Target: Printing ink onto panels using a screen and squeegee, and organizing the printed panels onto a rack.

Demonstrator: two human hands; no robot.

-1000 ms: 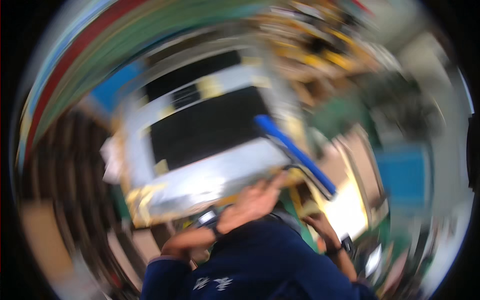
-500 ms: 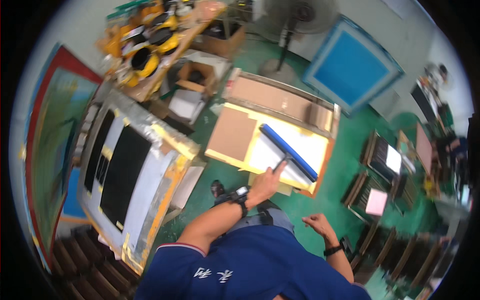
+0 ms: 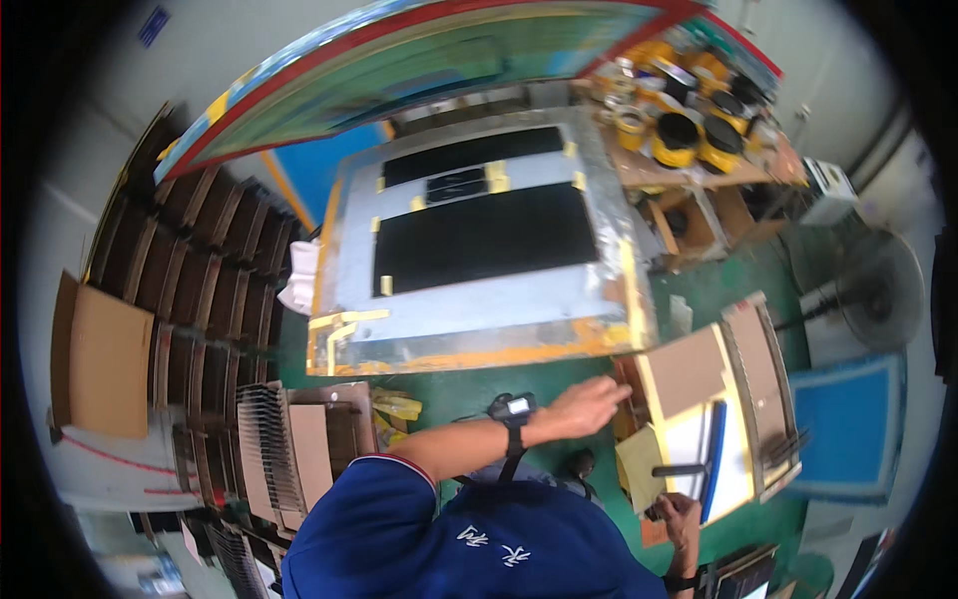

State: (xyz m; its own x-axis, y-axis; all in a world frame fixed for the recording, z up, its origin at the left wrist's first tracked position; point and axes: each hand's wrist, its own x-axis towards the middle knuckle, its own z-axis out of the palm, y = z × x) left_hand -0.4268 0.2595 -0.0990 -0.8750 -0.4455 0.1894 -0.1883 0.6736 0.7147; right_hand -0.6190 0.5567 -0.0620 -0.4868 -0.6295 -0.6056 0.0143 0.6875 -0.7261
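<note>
My left hand [image 3: 584,407] reaches out with its fingers extended and nothing visible in it. Its fingertips are close to the brown near edge of a small work table. My right hand [image 3: 681,516] is at the lower corner of that table, fingers curled; whatever they hold, if anything, is hidden. Just above it, a blue roller [image 3: 715,449] with a black T-shaped handle [image 3: 679,470] lies on a white sheet [image 3: 683,435]. A brown board [image 3: 689,371] sits beside the white sheet. A pale yellow sheet [image 3: 640,467] sticks out over the near edge.
Ahead stands a large printing table [image 3: 479,329] with black panels and yellow tape, below a raised red-edged screen frame [image 3: 299,110]. Yellow and black tubs [image 3: 679,138] crowd a bench. A fan [image 3: 883,299] and a blue screen [image 3: 848,424] stand right; dark racks [image 3: 200,285] line the left.
My left hand has let go of the roller, which now lies on the white sheet. My view has turned left, toward the printing table. My right hand has come to the small table's corner.
</note>
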